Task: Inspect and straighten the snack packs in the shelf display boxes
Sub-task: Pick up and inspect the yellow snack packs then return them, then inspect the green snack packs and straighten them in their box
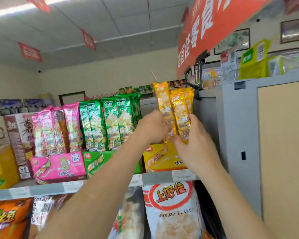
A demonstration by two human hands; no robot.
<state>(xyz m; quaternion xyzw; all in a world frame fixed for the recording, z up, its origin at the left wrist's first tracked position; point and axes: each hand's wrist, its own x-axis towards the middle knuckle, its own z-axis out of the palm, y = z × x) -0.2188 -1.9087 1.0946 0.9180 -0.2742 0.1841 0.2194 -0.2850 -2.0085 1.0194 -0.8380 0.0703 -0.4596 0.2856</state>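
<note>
Both arms reach up to the shelf (155, 178). The left hand (153, 127) and right hand (196, 145) each curl their fingers round upright yellow snack packs (180, 109), held just above the yellow display box (160, 160).

Upright yellow snack packs (175, 107) above yellow box (162, 159)

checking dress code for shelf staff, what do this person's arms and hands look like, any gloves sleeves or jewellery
The left hand and the right hand are ungloved. The arms behind them are bare down to the frame's bottom edge, with no sleeve or cuff in view. No watch, bracelet or ring shows, though the picture is slightly blurred.
</note>
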